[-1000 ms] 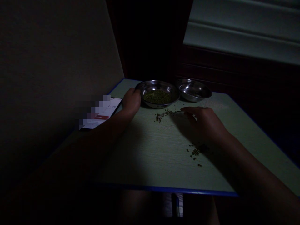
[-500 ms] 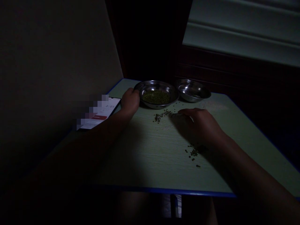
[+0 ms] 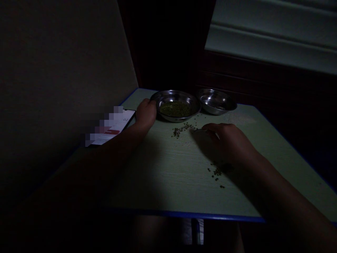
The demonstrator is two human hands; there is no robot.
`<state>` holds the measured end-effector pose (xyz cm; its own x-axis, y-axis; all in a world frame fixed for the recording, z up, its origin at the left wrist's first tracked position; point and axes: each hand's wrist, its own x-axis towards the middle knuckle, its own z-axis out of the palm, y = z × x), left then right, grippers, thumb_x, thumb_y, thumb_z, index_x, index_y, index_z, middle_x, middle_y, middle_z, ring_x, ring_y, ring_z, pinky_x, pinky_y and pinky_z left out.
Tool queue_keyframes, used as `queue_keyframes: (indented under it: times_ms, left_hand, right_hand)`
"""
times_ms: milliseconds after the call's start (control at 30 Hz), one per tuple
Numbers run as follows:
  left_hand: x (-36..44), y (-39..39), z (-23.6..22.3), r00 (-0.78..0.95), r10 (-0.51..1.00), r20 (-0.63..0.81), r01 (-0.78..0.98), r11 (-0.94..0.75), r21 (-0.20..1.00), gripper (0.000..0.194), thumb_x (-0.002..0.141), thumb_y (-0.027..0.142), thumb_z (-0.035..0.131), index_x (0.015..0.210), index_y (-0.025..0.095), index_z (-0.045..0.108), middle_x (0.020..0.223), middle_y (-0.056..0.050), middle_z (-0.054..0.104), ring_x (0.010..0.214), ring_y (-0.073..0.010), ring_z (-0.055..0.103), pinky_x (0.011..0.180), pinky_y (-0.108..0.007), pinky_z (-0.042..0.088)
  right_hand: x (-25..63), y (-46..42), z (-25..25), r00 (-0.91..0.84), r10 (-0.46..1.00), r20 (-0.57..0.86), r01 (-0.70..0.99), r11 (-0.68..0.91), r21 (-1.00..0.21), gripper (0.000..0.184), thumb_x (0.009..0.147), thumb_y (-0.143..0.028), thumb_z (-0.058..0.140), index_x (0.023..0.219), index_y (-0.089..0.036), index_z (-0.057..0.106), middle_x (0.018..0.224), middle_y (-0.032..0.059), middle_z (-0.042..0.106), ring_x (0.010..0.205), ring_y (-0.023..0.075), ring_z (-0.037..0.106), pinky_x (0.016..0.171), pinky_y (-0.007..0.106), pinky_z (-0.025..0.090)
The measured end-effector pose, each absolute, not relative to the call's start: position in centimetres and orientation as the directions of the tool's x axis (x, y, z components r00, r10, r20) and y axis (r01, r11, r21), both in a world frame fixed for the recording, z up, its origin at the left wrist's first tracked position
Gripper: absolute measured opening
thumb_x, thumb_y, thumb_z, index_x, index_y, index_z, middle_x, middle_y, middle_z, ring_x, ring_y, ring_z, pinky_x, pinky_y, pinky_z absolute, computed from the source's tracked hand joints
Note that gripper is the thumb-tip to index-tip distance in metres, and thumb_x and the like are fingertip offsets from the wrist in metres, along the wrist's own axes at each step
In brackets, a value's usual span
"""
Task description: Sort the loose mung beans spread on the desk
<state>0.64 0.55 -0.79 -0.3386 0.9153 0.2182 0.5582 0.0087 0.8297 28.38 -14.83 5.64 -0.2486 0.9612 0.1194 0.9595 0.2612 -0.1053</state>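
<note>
My left hand [image 3: 146, 113] is closed on the left rim of a steel bowl [image 3: 179, 119], which holds a layer of small green beans [image 3: 175, 109]. Over the middle of the table, my right hand [image 3: 228, 138] pinches a thin metal utensil [image 3: 200, 130] that points left; its end is too dark to tell its exact kind. Just left of the utensil lies a loose patch of beans [image 3: 177, 132], with pale grains [image 3: 183, 143] nearer to me. Another scatter of beans [image 3: 217, 172] lies below my right hand, partly in shadow.
A second steel bowl [image 3: 217, 111] stands at the back right, with a little something at its bottom. Pale grains [image 3: 240, 118] are spread beside it. A lit phone [image 3: 113, 128] rests by the wall on the left. The pale table [image 3: 179, 189] has a blue edge; the room is dim.
My right hand and the utensil have shifted very slightly toward me and to the right, a bit away from the bean patch. My left hand stays on the bowl.
</note>
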Motion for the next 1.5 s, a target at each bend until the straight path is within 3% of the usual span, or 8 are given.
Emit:
queue_keyframes:
  times_ms: [167,300,467,600,833,1133,1300,1500]
  left_hand:
    - [0.8,-0.2,0.1,-0.394,0.906,0.155,0.477,0.058,0.877,0.022,0.111,0.019,0.063,0.092,0.028,0.069,0.118,-0.015,0.084,0.138,-0.0424,0.081,0.127,-0.055,0.062]
    - [0.8,-0.3,0.1,-0.397,0.903,0.164,0.457,0.040,0.888,0.020,0.108,0.020,0.066,0.090,0.028,0.069,0.113,-0.016,0.083,0.136,-0.0432,0.080,0.126,-0.057,0.062]
    - [0.7,-0.1,0.0,-0.379,0.910,0.168,0.474,0.035,0.880,0.016,0.107,0.023,0.064,0.094,0.028,0.073,0.118,-0.017,0.085,0.138,-0.0434,0.080,0.127,-0.057,0.062]
    - [0.5,0.0,-0.1,-0.377,0.911,0.168,0.482,0.038,0.875,0.012,0.105,0.027,0.067,0.101,0.028,0.077,0.121,-0.017,0.086,0.141,-0.0445,0.079,0.128,-0.058,0.062]
    - [0.5,0.2,-0.3,-0.369,0.913,0.177,0.498,0.033,0.867,0.013,0.105,0.026,0.067,0.103,0.027,0.079,0.119,-0.019,0.087,0.142,-0.0456,0.080,0.131,-0.059,0.061]
    - [0.9,-0.4,0.4,-0.384,0.910,0.155,0.498,0.064,0.865,0.021,0.109,0.021,0.060,0.104,0.024,0.080,0.132,-0.018,0.089,0.143,-0.0423,0.080,0.130,-0.054,0.061]
    - [1.0,-0.4,0.3,-0.381,0.911,0.157,0.491,0.056,0.869,0.022,0.113,0.021,0.058,0.100,0.026,0.076,0.130,-0.018,0.088,0.147,-0.0412,0.078,0.131,-0.051,0.059]
    - [0.8,-0.4,0.2,-0.380,0.912,0.156,0.450,0.034,0.892,0.018,0.109,0.020,0.063,0.098,0.028,0.075,0.116,-0.015,0.085,0.140,-0.0424,0.080,0.129,-0.057,0.061]
  right_hand:
    - [28.7,-15.3,6.0,-0.272,0.960,0.063,0.951,0.278,-0.132,0.061,0.109,-0.003,0.065,0.157,-0.025,0.096,0.128,0.0199,0.100,0.109,0.0372,0.098,0.088,0.042,0.067]
    - [29.1,-15.4,5.7,-0.329,0.939,0.099,0.925,0.341,-0.169,0.059,0.110,-0.004,0.063,0.153,-0.026,0.098,0.129,0.0177,0.101,0.112,0.0375,0.098,0.091,0.044,0.069]
    - [29.5,-14.6,4.7,-0.298,0.931,0.212,0.937,0.328,-0.124,0.060,0.108,-0.005,0.062,0.155,-0.023,0.097,0.127,0.0199,0.100,0.106,0.0374,0.097,0.087,0.043,0.066]
    - [29.2,-14.4,4.4,-0.285,0.940,0.186,0.947,0.306,-0.098,0.056,0.108,-0.006,0.065,0.149,-0.023,0.098,0.120,0.0198,0.100,0.100,0.0358,0.095,0.083,0.040,0.064]
    - [28.8,-15.3,5.3,-0.356,0.919,0.167,0.903,0.385,-0.189,0.057,0.107,-0.003,0.066,0.147,-0.027,0.100,0.127,0.0162,0.101,0.113,0.0375,0.097,0.095,0.044,0.070]
    - [27.5,-15.0,4.7,-0.448,0.869,0.209,0.862,0.482,-0.156,0.056,0.104,0.002,0.070,0.144,-0.024,0.099,0.118,0.0131,0.100,0.113,0.0330,0.095,0.096,0.038,0.067]
    - [27.0,-14.8,4.8,-0.365,0.915,0.170,0.919,0.383,-0.088,0.053,0.105,0.004,0.064,0.140,-0.018,0.099,0.117,0.0183,0.098,0.108,0.0348,0.092,0.090,0.040,0.063]
    - [28.7,-14.7,5.0,-0.460,0.837,0.296,0.825,0.526,-0.207,0.060,0.101,0.006,0.060,0.134,-0.023,0.100,0.126,0.0145,0.099,0.119,0.0344,0.091,0.106,0.046,0.065]
